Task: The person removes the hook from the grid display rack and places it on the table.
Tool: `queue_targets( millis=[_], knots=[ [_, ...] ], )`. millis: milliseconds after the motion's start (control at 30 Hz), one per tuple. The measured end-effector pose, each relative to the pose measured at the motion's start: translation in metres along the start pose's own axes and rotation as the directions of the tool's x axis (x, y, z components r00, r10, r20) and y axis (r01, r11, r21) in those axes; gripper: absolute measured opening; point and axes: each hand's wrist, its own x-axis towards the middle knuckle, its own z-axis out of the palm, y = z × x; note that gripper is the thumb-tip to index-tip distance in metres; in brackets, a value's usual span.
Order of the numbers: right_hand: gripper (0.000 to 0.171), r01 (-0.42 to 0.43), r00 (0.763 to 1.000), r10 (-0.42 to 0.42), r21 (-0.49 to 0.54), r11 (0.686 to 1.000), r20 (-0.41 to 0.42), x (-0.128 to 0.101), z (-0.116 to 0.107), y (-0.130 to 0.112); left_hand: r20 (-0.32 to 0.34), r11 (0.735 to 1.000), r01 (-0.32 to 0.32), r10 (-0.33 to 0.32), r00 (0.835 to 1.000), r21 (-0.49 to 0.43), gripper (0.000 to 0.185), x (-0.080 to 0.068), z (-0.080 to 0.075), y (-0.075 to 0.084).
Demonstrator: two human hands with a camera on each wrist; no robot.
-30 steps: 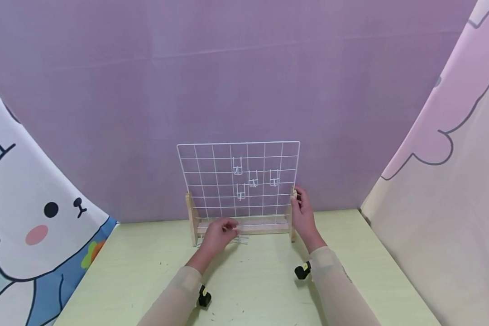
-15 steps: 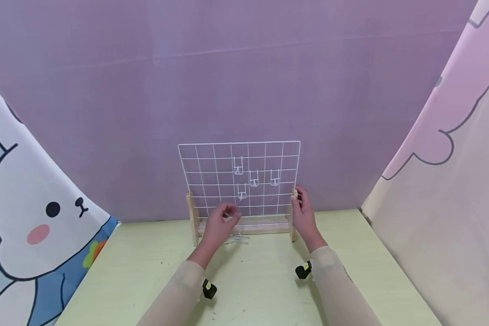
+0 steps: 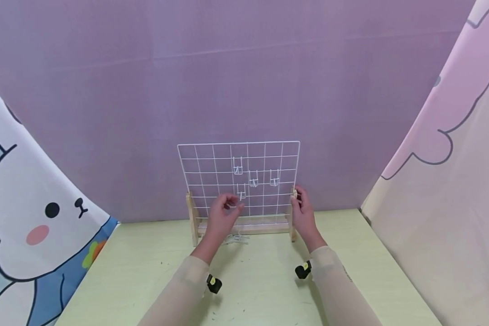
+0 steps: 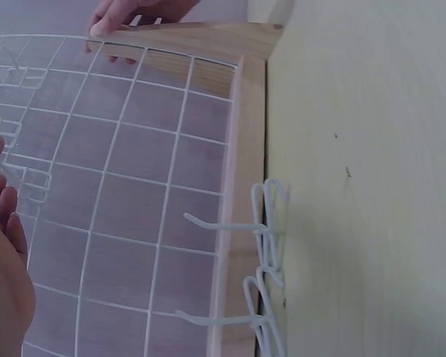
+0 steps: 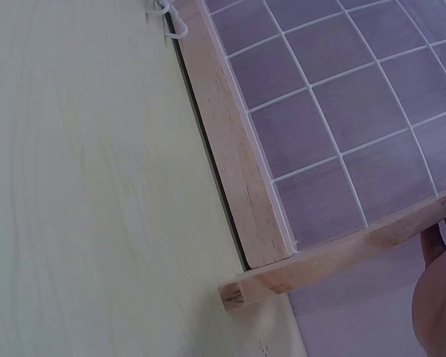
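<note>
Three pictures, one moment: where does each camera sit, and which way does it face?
Head: on the person's head, facing forward and down at the white wire rack and table; both sleeves, the left hand and right hand show.
Left wrist: worn there, looking across the rack, table at the picture's right; part of the left hand and the right hand show.
Right wrist: worn there, looking at the wooden stand's lower corner; only part of the right hand shows.
Both wrist views share the bottom bar and loose hooks.
</note>
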Motion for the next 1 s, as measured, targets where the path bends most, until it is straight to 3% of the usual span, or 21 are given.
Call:
queue_targets(
  millis=[333,1000],
  knots=[
    [0.042,0.010,1.000,-0.010,-0.006,1.000,-0.003,0.0004,0.0002,0.0008,-0.001,1.000,-0.001,0.001,1.000,0.030,0.024,0.0082,0.0045,0.0078],
    [0.042,-0.008,1.000,0.008,-0.013,1.000,-0.004,0.0003,0.0011,-0.0006,-0.004,0.999,0.025,-0.025,1.000,0.027,0.010,0.0085,0.0040,0.0031]
  ],
)
